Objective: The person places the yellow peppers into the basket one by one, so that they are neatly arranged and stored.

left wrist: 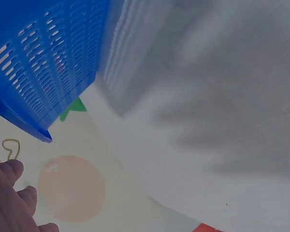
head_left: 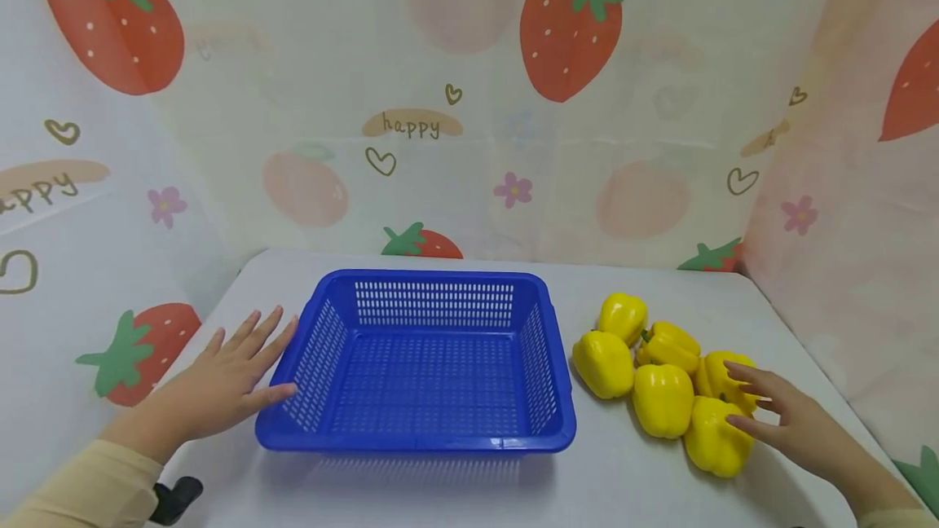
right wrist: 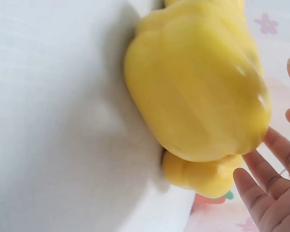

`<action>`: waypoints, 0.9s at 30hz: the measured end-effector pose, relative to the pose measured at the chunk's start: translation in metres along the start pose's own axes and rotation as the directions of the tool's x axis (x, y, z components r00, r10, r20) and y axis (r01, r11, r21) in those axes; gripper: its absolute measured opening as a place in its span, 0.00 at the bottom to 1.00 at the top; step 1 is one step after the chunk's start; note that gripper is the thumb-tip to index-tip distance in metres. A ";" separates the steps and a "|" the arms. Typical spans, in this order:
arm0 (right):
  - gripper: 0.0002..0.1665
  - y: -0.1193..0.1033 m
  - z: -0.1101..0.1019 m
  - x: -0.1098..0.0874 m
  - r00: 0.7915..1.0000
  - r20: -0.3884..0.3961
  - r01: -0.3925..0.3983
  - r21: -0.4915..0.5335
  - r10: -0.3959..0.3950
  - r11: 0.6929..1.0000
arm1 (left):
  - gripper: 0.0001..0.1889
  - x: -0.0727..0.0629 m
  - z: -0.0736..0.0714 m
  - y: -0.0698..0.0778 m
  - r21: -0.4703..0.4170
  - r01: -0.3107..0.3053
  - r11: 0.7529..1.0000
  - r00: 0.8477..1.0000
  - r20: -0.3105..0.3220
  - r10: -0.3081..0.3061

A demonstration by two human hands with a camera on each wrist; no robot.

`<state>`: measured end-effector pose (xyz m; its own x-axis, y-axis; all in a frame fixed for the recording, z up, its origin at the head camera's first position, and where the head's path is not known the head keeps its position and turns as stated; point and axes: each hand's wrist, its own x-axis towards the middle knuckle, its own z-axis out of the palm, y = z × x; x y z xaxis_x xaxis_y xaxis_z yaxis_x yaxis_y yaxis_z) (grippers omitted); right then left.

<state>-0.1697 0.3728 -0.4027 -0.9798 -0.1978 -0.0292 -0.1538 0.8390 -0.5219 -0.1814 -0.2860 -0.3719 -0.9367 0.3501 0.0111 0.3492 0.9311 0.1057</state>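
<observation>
A blue plastic basket (head_left: 425,442) with slotted walls stands on the table, and nothing lies inside it. At its left rim is my left hand (head_left: 233,377), fingers spread and straight; whether it touches the rim I cannot tell. To the basket's right, several yellow bell peppers (head_left: 663,402) lie close together. My right hand (head_left: 795,422) hovers over the rightmost ones, fingers parted and loosely bent, gripping nothing. In the right wrist view a large bell pepper (right wrist: 198,82) fills the middle, with the fingertips near its side.
The white table (head_left: 601,479) carries the basket and peppers. A strawberry-printed cloth (head_left: 469,186) hangs behind and along both sides. Near the left sleeve (head_left: 95,487) a small black object (head_left: 176,500) shows.
</observation>
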 end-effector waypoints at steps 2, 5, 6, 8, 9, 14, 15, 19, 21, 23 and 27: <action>0.42 0.002 0.003 -0.001 1.000 0.001 -0.010 0.006 0.010 1.000 | 0.46 0.000 0.001 0.001 -0.005 -0.007 1.000 1.000 0.003 0.007; 0.42 0.004 0.008 -0.002 1.000 0.007 -0.020 0.019 0.020 1.000 | 0.46 -0.001 0.002 0.002 -0.011 -0.015 1.000 1.000 0.007 0.015; 0.42 0.005 0.009 -0.003 1.000 0.009 -0.024 0.022 0.024 0.999 | 0.46 -0.001 0.002 0.003 -0.013 -0.017 1.000 1.000 0.009 0.017; 0.42 0.006 0.012 -0.004 0.999 0.020 -0.040 0.029 0.039 0.999 | 0.46 -0.001 0.002 0.004 -0.018 -0.018 1.000 1.000 0.011 0.018; 0.42 0.007 0.013 -0.004 0.999 0.020 -0.041 0.028 0.041 0.999 | 0.46 -0.002 0.002 0.005 -0.018 -0.020 1.000 1.000 0.010 0.020; 0.40 0.011 0.017 -0.006 0.999 0.000 -0.035 0.001 0.035 0.999 | 0.47 -0.003 0.002 0.008 -0.017 -0.038 0.999 0.999 0.009 0.038; 0.40 0.011 0.018 -0.006 0.999 -0.005 -0.032 -0.003 0.032 0.999 | 0.47 -0.003 0.002 0.009 -0.012 -0.044 0.999 0.999 0.009 0.044; 0.37 0.013 0.020 -0.008 0.999 -0.023 -0.027 -0.024 0.027 0.999 | 0.47 -0.003 0.002 0.012 0.002 -0.073 0.997 0.997 0.006 0.072; 0.36 0.014 0.022 -0.010 0.999 -0.037 -0.019 -0.033 0.018 0.999 | 0.47 -0.002 0.003 0.014 0.009 -0.084 0.996 0.996 0.007 0.084; 0.35 0.015 0.023 -0.012 0.999 -0.052 -0.013 -0.046 0.011 0.999 | 0.47 -0.001 0.004 0.015 0.018 -0.093 0.995 0.996 0.010 0.093; 0.36 0.017 0.024 -0.013 0.999 -0.037 -0.039 -0.045 0.037 0.998 | 0.49 -0.001 0.006 0.017 0.022 -0.097 0.995 0.995 0.019 0.096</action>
<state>-0.1562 0.3774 -0.4319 -0.9889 -0.1476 -0.0174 -0.1210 0.8679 -0.4817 -0.1744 -0.2702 -0.3758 -0.8979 0.4402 0.0026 0.4389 0.8948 0.0820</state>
